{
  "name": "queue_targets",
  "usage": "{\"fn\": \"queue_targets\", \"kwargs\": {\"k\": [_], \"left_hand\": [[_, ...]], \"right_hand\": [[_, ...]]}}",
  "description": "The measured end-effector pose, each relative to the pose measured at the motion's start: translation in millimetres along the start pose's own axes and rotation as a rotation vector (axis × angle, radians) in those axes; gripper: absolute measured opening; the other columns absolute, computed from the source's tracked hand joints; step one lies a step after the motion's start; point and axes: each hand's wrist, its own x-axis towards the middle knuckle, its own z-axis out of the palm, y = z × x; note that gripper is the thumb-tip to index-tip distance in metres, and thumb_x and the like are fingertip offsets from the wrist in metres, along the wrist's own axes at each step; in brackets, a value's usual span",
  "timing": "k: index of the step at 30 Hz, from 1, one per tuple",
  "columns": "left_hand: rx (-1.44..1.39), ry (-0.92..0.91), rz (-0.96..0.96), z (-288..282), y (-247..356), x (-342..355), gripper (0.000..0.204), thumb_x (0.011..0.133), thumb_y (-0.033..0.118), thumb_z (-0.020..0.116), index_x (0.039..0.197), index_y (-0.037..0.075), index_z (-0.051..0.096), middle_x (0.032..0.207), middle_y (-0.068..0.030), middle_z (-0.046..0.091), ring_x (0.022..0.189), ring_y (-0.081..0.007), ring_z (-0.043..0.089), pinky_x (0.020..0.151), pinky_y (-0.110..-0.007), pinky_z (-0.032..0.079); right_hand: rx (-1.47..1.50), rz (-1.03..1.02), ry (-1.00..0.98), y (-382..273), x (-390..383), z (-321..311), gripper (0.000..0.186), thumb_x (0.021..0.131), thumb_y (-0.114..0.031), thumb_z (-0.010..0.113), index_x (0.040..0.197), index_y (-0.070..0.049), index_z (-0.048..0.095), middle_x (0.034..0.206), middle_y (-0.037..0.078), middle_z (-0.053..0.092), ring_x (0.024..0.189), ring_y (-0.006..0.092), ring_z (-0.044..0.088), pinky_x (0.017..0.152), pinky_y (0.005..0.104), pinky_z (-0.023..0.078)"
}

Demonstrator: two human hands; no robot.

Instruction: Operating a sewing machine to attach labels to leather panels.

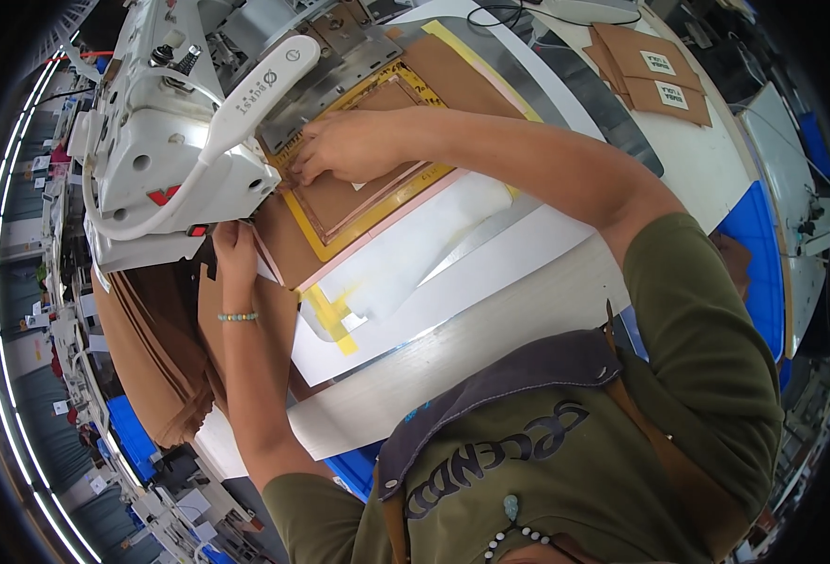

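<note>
Some of the left hand (233, 244) is hard to make out beside the white sewing machine (142, 179); whether its narrow grip holds anything, I cannot tell. The right hand (347, 146), palm down, rests curled over the brown fabric panel (328, 205) inside a yellow-edged frame (388, 212), its hold likewise unclear. A sleeve (706, 301) partly covers a blue bin (760, 263) showing brown material (735, 260).

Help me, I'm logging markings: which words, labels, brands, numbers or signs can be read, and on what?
I won't copy wording.
White lamp: dark lettering, power symbol.
White labels on brown pieces: dark lettering.
Olive shirt: large dark lettering.
White machine: red mark.
Yellow frame: dark marks, too small to read.
Apron: blue marks, likewise unreadable.
</note>
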Motion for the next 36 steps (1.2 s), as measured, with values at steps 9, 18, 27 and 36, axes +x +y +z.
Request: {"fn": "queue_targets", "kwargs": {"k": [9,18,27,36], "left_hand": [[-0.071,-0.041,0.01,2,64,-56,0.023,0.11,0.007,0.059,0.126,-0.003,0.071,0.13,-0.0128,0.075,0.128,-0.021,0.066,0.113,-0.034,0.047],[0.287,-0.181,0.336,25,122,-69,0.027,0.107,0.004,0.061,0.131,0.001,0.072,0.142,-0.0136,0.071,0.136,-0.0368,0.063,0.117,-0.044,0.047],[0.508,-0.387,0.478,80,142,-44,0.051,0.104,0.013,0.065,0.154,0.008,0.058,0.167,-0.0114,0.05,0.154,-0.0381,0.044,0.126,-0.049,0.038],[0.564,-0.359,0.493,84,142,-45,0.054,0.103,0.027,0.068,0.154,0.01,0.058,0.165,-0.0124,0.05,0.152,-0.0399,0.045,0.127,-0.051,0.038]], "right_hand": [[0.01,-0.101,0.053,-16,-23,1,0.049,0.091,-0.002,0.062,0.138,-0.009,0.072,0.152,0.006,0.065,0.137,0.0303,0.054,0.12,0.0457,0.042],[-0.267,0.364,-0.075,-5,-122,-49,0.046,0.096,-0.006,0.065,0.142,-0.005,0.068,0.149,0.006,0.066,0.138,0.0261,0.055,0.118,0.0416,0.046],[-0.31,0.18,0.336,12,-153,-10,0.038,0.103,-0.014,0.064,0.14,-0.006,0.07,0.15,0.004,0.066,0.141,0.0253,0.055,0.119,0.0408,0.046],[-0.426,0.142,0.431,-2,-146,-19,0.031,0.095,-0.015,0.073,0.125,-0.005,0.075,0.133,0.003,0.074,0.12,0.0239,0.062,0.103,0.0396,0.052]]}}
